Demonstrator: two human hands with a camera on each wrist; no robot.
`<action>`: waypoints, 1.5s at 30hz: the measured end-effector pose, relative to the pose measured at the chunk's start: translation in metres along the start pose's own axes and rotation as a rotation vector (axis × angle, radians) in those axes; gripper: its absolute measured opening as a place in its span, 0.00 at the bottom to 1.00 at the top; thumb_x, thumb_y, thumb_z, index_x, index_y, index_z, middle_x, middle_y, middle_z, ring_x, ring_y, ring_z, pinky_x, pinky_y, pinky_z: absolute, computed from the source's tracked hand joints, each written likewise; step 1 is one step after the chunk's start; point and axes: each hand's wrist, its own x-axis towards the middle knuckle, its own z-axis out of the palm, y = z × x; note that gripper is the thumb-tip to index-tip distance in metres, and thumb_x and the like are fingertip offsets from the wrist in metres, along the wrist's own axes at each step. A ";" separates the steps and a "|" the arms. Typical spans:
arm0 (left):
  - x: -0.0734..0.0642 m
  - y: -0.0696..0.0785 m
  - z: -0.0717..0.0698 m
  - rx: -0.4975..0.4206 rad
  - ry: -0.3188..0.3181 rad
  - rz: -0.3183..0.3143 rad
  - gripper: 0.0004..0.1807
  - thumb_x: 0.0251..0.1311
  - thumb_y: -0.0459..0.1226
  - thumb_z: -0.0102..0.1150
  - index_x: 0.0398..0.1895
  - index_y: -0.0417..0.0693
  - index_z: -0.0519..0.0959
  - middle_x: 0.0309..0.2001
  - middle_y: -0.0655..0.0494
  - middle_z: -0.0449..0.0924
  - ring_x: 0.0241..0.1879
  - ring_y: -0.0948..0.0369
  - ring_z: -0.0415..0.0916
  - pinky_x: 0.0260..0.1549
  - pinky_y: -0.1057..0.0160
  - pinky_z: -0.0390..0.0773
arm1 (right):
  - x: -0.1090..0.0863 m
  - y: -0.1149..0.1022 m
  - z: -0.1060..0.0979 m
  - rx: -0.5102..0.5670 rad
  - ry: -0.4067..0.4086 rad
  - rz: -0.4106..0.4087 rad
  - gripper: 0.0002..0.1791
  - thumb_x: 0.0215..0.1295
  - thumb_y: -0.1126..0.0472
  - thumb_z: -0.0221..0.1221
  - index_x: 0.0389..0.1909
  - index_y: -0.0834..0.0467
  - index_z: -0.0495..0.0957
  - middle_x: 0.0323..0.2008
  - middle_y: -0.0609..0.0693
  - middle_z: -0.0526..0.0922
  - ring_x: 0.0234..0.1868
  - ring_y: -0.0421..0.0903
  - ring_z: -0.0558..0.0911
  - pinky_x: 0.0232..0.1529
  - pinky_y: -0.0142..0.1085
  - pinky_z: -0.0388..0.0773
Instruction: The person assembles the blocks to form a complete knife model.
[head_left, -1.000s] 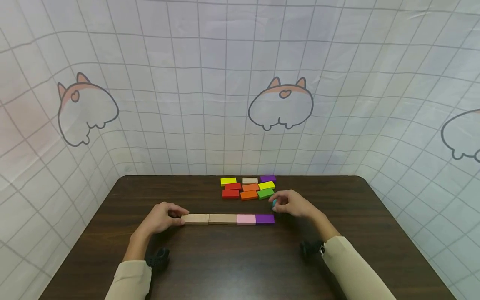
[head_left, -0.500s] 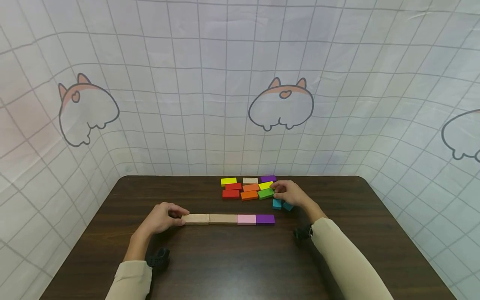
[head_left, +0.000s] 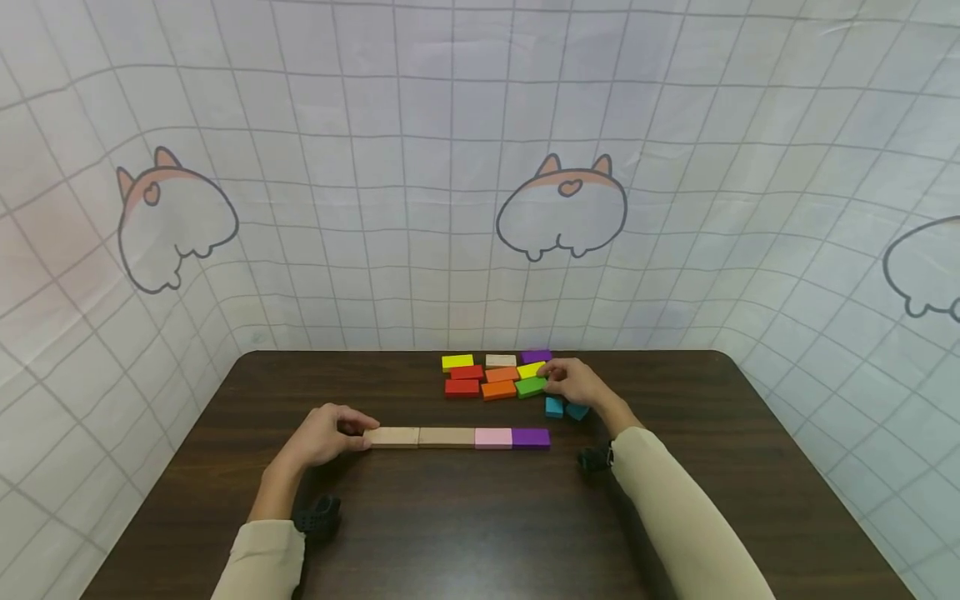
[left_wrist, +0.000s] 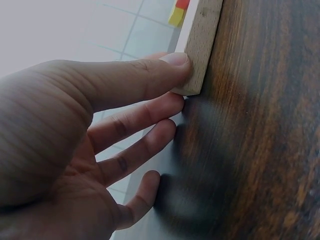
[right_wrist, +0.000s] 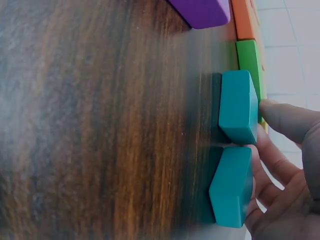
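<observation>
In the head view my left hand (head_left: pixel 327 435) pinches the left end of a row of blocks. Its thumb presses the near side of the end plain wooden block (left_wrist: pixel 202 45), and the other fingers are bent beyond. A second plain wooden block (head_left: pixel 447 438), a pink block (head_left: pixel 492 439) and a purple block (head_left: pixel 531 439) continue the line rightward. My right hand (head_left: pixel 581 384) reaches to the right end of the green block (head_left: pixel 529 387), thumb tip at it and index finger over the yellow block (head_left: pixel 531 371). Whether it grips the green block I cannot tell.
Two teal blocks (right_wrist: pixel 237 102) lie under my right hand. Red (head_left: pixel 462 388), orange (head_left: pixel 499 390), yellow, plain wooden and purple blocks are spread loosely at the back of the dark wooden table (head_left: pixel 450 525). A white gridded cloth (head_left: pixel 450 250) hangs behind.
My right hand has let go of a teal block, now lying on the table, and moved away from me to the green and yellow blocks. The left hand has stayed put.
</observation>
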 end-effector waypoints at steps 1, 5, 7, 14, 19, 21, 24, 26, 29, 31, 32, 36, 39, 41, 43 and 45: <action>0.000 0.000 0.000 0.000 0.001 0.000 0.12 0.58 0.35 0.73 0.46 0.50 0.90 0.39 0.55 0.85 0.37 0.60 0.76 0.38 0.59 0.76 | 0.001 0.000 0.000 -0.003 -0.002 0.003 0.14 0.72 0.64 0.60 0.56 0.61 0.81 0.46 0.59 0.82 0.45 0.52 0.78 0.48 0.43 0.76; -0.001 -0.001 0.001 -0.002 0.000 0.003 0.12 0.58 0.35 0.73 0.47 0.50 0.90 0.39 0.55 0.85 0.37 0.60 0.76 0.38 0.59 0.76 | 0.002 0.000 0.002 -0.008 -0.016 0.020 0.13 0.72 0.65 0.60 0.55 0.61 0.81 0.42 0.56 0.80 0.41 0.49 0.76 0.43 0.38 0.73; -0.001 -0.001 0.001 -0.008 -0.002 0.002 0.12 0.58 0.34 0.73 0.47 0.49 0.90 0.39 0.55 0.85 0.36 0.59 0.76 0.38 0.59 0.76 | 0.001 -0.001 0.001 -0.012 -0.025 0.012 0.12 0.72 0.66 0.59 0.54 0.61 0.80 0.42 0.57 0.80 0.41 0.49 0.76 0.44 0.39 0.73; -0.001 -0.001 0.002 -0.010 0.001 -0.012 0.12 0.58 0.34 0.73 0.46 0.50 0.90 0.38 0.55 0.85 0.36 0.59 0.75 0.37 0.60 0.76 | -0.002 -0.002 -0.003 -0.007 -0.069 -0.009 0.14 0.71 0.68 0.60 0.56 0.63 0.80 0.40 0.57 0.80 0.40 0.49 0.75 0.44 0.40 0.74; -0.001 -0.002 0.002 -0.008 -0.002 -0.005 0.13 0.58 0.34 0.73 0.47 0.50 0.90 0.38 0.56 0.85 0.36 0.59 0.76 0.37 0.60 0.76 | 0.000 -0.003 -0.002 -0.032 -0.079 -0.007 0.18 0.70 0.68 0.60 0.59 0.63 0.80 0.38 0.55 0.79 0.39 0.48 0.74 0.43 0.38 0.72; -0.001 -0.002 0.002 -0.009 -0.003 -0.002 0.13 0.59 0.34 0.73 0.47 0.50 0.90 0.38 0.56 0.85 0.36 0.59 0.76 0.37 0.59 0.76 | 0.000 -0.003 -0.002 -0.031 -0.080 0.000 0.18 0.70 0.69 0.60 0.60 0.63 0.80 0.38 0.54 0.79 0.38 0.48 0.74 0.42 0.38 0.72; -0.002 -0.001 0.002 -0.011 -0.002 -0.002 0.13 0.59 0.34 0.73 0.47 0.50 0.90 0.38 0.56 0.85 0.36 0.59 0.76 0.37 0.59 0.76 | 0.000 -0.003 -0.003 -0.043 -0.080 -0.004 0.19 0.69 0.70 0.60 0.60 0.63 0.80 0.37 0.54 0.79 0.37 0.48 0.74 0.41 0.37 0.72; -0.002 -0.001 0.002 -0.012 -0.001 -0.004 0.12 0.58 0.34 0.73 0.47 0.50 0.90 0.38 0.56 0.85 0.36 0.59 0.76 0.37 0.60 0.76 | 0.000 -0.002 -0.003 -0.053 -0.079 -0.004 0.18 0.69 0.70 0.60 0.59 0.62 0.81 0.37 0.54 0.80 0.38 0.48 0.74 0.42 0.38 0.73; -0.002 -0.001 0.002 -0.016 0.002 -0.005 0.13 0.58 0.34 0.73 0.47 0.50 0.90 0.38 0.55 0.85 0.36 0.59 0.76 0.37 0.60 0.76 | 0.000 0.000 -0.003 -0.066 -0.075 -0.011 0.18 0.69 0.69 0.61 0.59 0.62 0.81 0.39 0.55 0.81 0.39 0.48 0.75 0.43 0.39 0.76; -0.002 -0.001 0.003 -0.015 0.004 -0.006 0.13 0.58 0.34 0.73 0.47 0.50 0.90 0.38 0.55 0.85 0.36 0.59 0.76 0.37 0.60 0.76 | 0.000 0.001 -0.004 -0.071 -0.067 -0.019 0.17 0.69 0.69 0.62 0.58 0.62 0.82 0.40 0.56 0.82 0.40 0.48 0.76 0.45 0.41 0.77; -0.002 -0.001 0.003 -0.014 0.005 -0.007 0.13 0.58 0.34 0.73 0.47 0.50 0.90 0.38 0.55 0.85 0.35 0.59 0.76 0.37 0.60 0.76 | -0.001 0.001 -0.004 -0.072 -0.063 -0.025 0.17 0.69 0.69 0.62 0.58 0.62 0.82 0.40 0.56 0.82 0.41 0.49 0.77 0.46 0.42 0.77; -0.001 -0.001 0.003 -0.010 0.009 -0.012 0.13 0.58 0.34 0.73 0.47 0.50 0.90 0.37 0.56 0.85 0.35 0.59 0.75 0.37 0.60 0.76 | -0.004 0.003 -0.005 -0.080 -0.038 -0.057 0.17 0.69 0.68 0.62 0.58 0.61 0.82 0.41 0.56 0.83 0.42 0.49 0.78 0.49 0.44 0.78; -0.001 0.000 0.003 -0.012 0.007 -0.020 0.13 0.58 0.34 0.73 0.47 0.50 0.90 0.37 0.56 0.85 0.35 0.60 0.75 0.37 0.60 0.76 | -0.009 0.004 -0.008 -0.079 -0.013 -0.084 0.18 0.70 0.67 0.63 0.59 0.59 0.82 0.41 0.55 0.83 0.42 0.48 0.77 0.48 0.43 0.77; -0.001 0.000 0.002 -0.011 0.003 -0.017 0.13 0.58 0.35 0.73 0.47 0.50 0.90 0.38 0.55 0.85 0.36 0.60 0.76 0.37 0.60 0.76 | -0.014 0.003 -0.012 -0.074 0.002 -0.109 0.18 0.70 0.67 0.63 0.59 0.59 0.82 0.40 0.54 0.82 0.40 0.47 0.77 0.46 0.40 0.77; -0.001 0.001 0.001 -0.010 0.002 -0.013 0.13 0.58 0.35 0.73 0.47 0.50 0.90 0.39 0.55 0.85 0.36 0.60 0.76 0.37 0.60 0.76 | -0.022 0.002 -0.017 -0.065 0.010 -0.139 0.18 0.69 0.67 0.63 0.59 0.59 0.81 0.39 0.53 0.82 0.38 0.46 0.76 0.42 0.38 0.76; -0.001 0.002 0.000 -0.011 0.002 -0.008 0.13 0.59 0.34 0.73 0.47 0.50 0.90 0.39 0.55 0.85 0.36 0.60 0.76 0.37 0.60 0.76 | -0.032 0.002 -0.022 -0.062 0.015 -0.173 0.18 0.69 0.68 0.63 0.59 0.60 0.81 0.38 0.53 0.82 0.36 0.45 0.75 0.40 0.37 0.75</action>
